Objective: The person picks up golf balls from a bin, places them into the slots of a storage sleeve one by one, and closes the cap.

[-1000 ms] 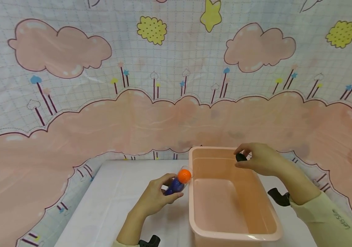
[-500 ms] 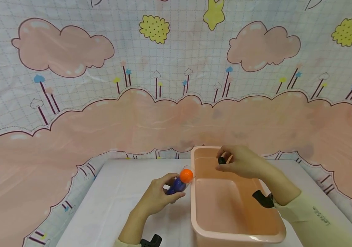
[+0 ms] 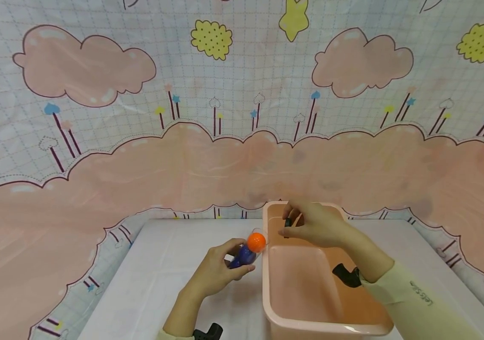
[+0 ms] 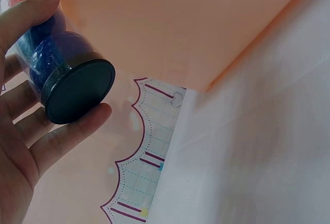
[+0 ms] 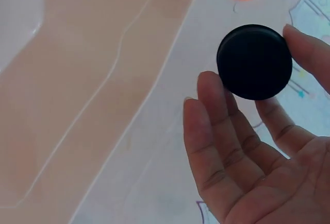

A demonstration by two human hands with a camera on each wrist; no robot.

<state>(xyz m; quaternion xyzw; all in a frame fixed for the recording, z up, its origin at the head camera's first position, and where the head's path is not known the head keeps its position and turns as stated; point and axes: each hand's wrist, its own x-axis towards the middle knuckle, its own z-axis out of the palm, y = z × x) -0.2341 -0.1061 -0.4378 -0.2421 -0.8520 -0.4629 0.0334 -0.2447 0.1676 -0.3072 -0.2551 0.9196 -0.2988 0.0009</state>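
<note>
My left hand (image 3: 212, 271) grips a clear plastic tube of balls (image 4: 59, 51) beside the bin's left wall. Inside it, an orange ball (image 3: 256, 242) sits at the top end with dark blue balls below. The tube's black bottom cap (image 4: 81, 91) faces the left wrist camera, with a fingertip against its edge. Over the bin's far part, my right hand (image 3: 316, 224) pinches a round black lid (image 5: 254, 62) at its edge between thumb and fingers. The lid is apart from the tube, just right of its orange end in the head view.
A peach plastic bin (image 3: 326, 326) stands on the white-covered table (image 3: 174, 245), right of my left hand. Behind the table hangs a cloth backdrop (image 3: 233, 170) printed with clouds and stars. Black wrist mounts (image 3: 347, 275) sit on both wrists.
My right hand has moved left across the bin with the black lid, from its right rim towards the tube. The left hand and tube have stayed nearly still.
</note>
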